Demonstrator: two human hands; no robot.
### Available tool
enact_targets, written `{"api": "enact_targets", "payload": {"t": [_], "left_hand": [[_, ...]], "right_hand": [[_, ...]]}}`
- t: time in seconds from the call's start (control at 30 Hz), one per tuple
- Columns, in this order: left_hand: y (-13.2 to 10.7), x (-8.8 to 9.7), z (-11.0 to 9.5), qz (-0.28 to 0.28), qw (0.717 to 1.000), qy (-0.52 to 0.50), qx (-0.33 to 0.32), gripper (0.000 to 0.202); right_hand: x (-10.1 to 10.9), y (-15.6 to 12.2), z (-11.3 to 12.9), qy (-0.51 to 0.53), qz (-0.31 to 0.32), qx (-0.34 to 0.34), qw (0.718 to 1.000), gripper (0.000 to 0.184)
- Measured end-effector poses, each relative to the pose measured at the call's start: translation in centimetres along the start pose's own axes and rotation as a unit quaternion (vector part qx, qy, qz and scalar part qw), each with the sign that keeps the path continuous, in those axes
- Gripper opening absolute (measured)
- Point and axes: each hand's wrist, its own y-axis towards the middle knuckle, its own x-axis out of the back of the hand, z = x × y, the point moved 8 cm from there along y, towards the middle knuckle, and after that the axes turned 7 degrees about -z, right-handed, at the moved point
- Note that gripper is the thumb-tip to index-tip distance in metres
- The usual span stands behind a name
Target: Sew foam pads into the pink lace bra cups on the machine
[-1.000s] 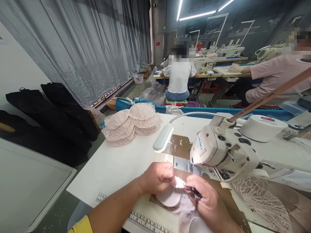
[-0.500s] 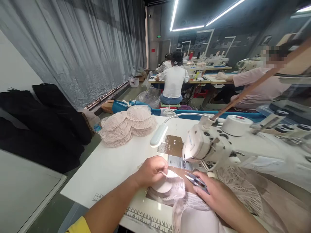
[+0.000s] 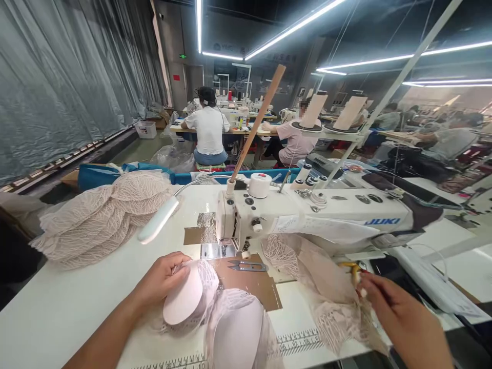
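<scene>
My left hand (image 3: 169, 277) pinches the upper edge of a pale pink lace bra cup (image 3: 186, 297) with a smooth foam lining. Joined beside it, a second bra cup (image 3: 238, 333) lies lining side up near the table's front edge. A pair of thread snips (image 3: 248, 266) rests on the brown patch beside the needle area. Off to the right, my right hand (image 3: 400, 307) has its fingers closed at a small yellow-and-white object (image 3: 355, 271), whose kind I cannot make out. Under and beside those fingertips spreads more beige lace fabric (image 3: 334, 312).
The white sewing machine (image 3: 326, 218) stands behind the work, with a lamp (image 3: 159, 220) and wooden rod (image 3: 259, 120) at its left end. Stacked lace cups (image 3: 100, 220) lie on the left. A person in a white shirt (image 3: 208, 128) sits ahead, facing away.
My right hand has put down the thread snips and moved right to the yellow-and-white object. My left hand still holds the bra cup. The view has swung right.
</scene>
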Motion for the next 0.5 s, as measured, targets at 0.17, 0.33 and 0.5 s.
{"api": "enact_targets", "payload": {"t": [0.17, 0.33, 0.5], "left_hand": [[0.2, -0.1, 0.3, 0.003, 1.000, 0.005, 0.003, 0.036], [0.4, -0.3, 0.8, 0.013, 0.999, 0.023, 0.019, 0.039], [0.4, -0.4, 1.1, 0.014, 1.000, 0.021, 0.013, 0.035]], "right_hand": [[0.3, 0.8, -4.7, -0.099, 0.054, -0.028, 0.993, 0.028], [-4.7, -2.3, -1.8, -0.059, 0.059, 0.003, 0.997, 0.058], [-8.5, -2.5, 3.3, -0.058, 0.082, 0.061, 0.993, 0.059]]}}
